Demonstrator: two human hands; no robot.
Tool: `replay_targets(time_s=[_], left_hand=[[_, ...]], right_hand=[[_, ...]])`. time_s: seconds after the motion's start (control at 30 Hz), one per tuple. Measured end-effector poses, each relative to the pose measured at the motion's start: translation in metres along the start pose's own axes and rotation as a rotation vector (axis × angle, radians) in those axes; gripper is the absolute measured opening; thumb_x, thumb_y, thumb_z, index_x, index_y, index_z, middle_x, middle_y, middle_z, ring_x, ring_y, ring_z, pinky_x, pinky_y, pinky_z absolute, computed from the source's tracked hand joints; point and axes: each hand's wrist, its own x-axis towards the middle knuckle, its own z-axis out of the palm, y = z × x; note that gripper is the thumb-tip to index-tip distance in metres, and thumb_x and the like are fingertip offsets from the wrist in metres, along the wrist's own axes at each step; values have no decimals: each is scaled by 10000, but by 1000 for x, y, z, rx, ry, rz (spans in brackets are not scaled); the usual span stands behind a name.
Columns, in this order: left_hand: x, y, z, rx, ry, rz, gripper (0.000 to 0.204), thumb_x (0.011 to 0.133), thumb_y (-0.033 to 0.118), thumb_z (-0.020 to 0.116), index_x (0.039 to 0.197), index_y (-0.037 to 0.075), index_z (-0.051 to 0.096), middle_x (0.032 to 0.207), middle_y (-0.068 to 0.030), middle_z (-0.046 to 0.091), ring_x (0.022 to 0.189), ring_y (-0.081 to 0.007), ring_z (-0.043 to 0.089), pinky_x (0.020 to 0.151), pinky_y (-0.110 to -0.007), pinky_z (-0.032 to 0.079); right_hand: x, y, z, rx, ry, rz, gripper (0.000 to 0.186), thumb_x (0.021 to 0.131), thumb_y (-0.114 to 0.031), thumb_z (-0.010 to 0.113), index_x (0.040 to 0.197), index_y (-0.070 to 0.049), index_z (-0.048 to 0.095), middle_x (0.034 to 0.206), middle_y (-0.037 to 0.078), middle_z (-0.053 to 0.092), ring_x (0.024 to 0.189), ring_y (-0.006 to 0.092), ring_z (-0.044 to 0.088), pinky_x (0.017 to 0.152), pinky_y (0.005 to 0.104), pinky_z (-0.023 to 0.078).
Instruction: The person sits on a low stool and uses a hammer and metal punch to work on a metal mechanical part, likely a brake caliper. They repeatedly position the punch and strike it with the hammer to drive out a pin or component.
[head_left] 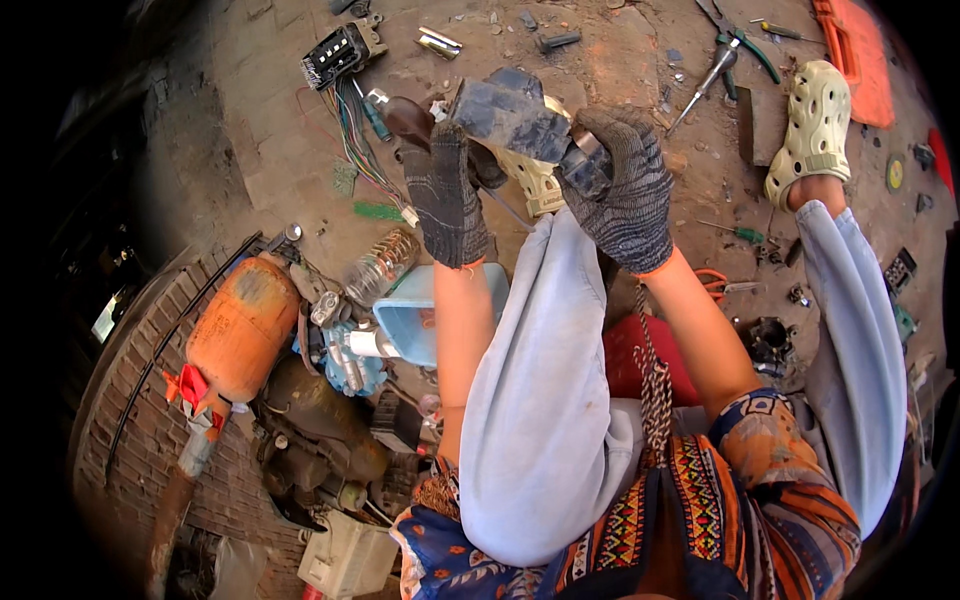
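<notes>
Both my hands wear dark grey knit gloves and hold a dirty black plastic part (512, 122) above my left shoe. The part is blocky, with a raised section on its far side and a narrower right end. My left hand (447, 195) is closed at its left end; the fingertips are partly hidden. My right hand (630, 190) wraps round the right end, where a small brownish metal band (585, 140) shows. A dark brown rounded piece (406, 120) sticks out beside my left hand; I cannot tell whether that hand holds it.
A black connector block (340, 55) with coloured wires (365, 165) lies far left. Pliers (765, 60), a screwdriver (712, 75) and an orange case (858, 60) lie far right. Near left are a light blue tub (408, 315) and an orange cylinder (243, 325). Orange-handled scissors (712, 283) lie beside my right forearm.
</notes>
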Motion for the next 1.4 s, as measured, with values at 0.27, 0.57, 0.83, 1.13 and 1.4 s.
replay_targets(time_s=[0.27, 0.57, 0.83, 1.13, 1.4], left_hand=[[-51, 25, -5, -133, 189, 28, 375, 826, 235, 570, 1122, 13, 509, 1014, -80, 569, 911, -181, 553, 769, -321, 467], [-72, 44, 4, -326, 55, 11, 372, 840, 240, 565, 1117, 6, 483, 1023, -93, 560, 927, -195, 560, 779, -333, 482], [-68, 41, 11, -294, -60, -16, 372, 839, 238, 569, 1116, 6, 479, 1022, -96, 559, 925, -196, 560, 776, -330, 485], [-69, 42, 10, -164, 129, -8, 373, 839, 235, 573, 1116, 6, 474, 1020, -99, 558, 924, -197, 561, 774, -328, 487], [-65, 37, 13, -64, 313, -24, 366, 833, 234, 581, 1101, 8, 477, 996, -94, 563, 881, -188, 568, 764, -320, 483]], right_hand=[[-19, -37, -10, 147, -124, -10, 617, 594, -226, 759, 1135, -70, 504, 1103, 131, 503, 1043, 315, 470, 906, 409, 379], [-1, -33, -22, 574, -466, 262, 610, 669, -280, 745, 1165, -29, 492, 1111, 135, 537, 1030, 241, 524, 902, 350, 403], [-1, -33, -12, 473, -334, 230, 506, 675, -369, 729, 1036, -47, 581, 956, 142, 606, 880, 276, 598, 789, 357, 478], [-7, -27, -7, 445, -320, 214, 470, 687, -346, 715, 1023, -43, 587, 940, 150, 610, 864, 286, 599, 772, 356, 482], [-5, -32, -8, 466, -327, 278, 467, 668, -348, 723, 1000, -47, 596, 907, 150, 615, 823, 283, 609, 757, 353, 486]])
